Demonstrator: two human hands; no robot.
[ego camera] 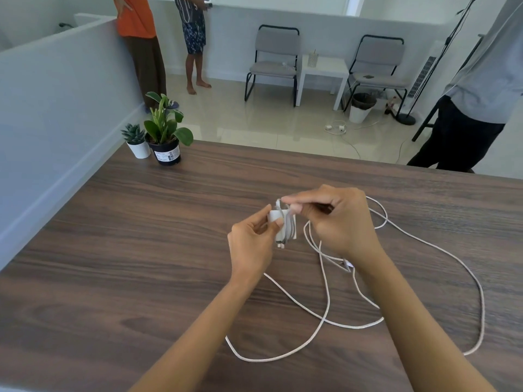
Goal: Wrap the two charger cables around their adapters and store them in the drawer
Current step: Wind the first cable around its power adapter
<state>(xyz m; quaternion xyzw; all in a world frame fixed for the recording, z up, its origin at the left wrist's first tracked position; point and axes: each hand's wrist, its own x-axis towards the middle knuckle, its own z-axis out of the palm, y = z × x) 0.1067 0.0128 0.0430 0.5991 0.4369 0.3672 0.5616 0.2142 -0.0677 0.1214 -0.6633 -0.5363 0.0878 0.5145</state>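
My left hand (250,244) grips a white adapter (276,217) above the wooden table (119,267), thumb and fingers pinching its body. A few turns of white cable (290,227) lie round the adapter. My right hand (336,222) pinches the cable just right of the adapter's top. The rest of the white cable (325,315) lies in loose loops over the table at the right and front. A second plug or adapter (348,264) shows partly under my right wrist, mostly hidden. No drawer is in view.
Two potted plants (162,134) stand at the table's far left corner beside a grey partition (56,108). Beyond the table are two chairs (274,60), a small white table, a bin and floor cables. A person (475,108) stands at the far right edge; two others stand at the back.
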